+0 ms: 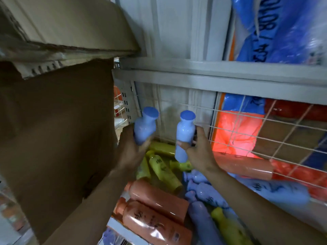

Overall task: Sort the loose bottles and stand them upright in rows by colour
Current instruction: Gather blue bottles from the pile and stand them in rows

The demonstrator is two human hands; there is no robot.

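Two blue bottles are held upright above a pile of loose bottles on a shelf. My left hand grips the left blue bottle near its base. My right hand grips the right blue bottle around its middle. Below them lie yellow bottles, orange bottles and more blue bottles, all on their sides and mixed together.
A large brown cardboard box stands close on the left. A white wire mesh panel closes the right side, with orange and blue packages behind it. A grey shelf beam runs overhead, and a pale wall panel stands at the back.
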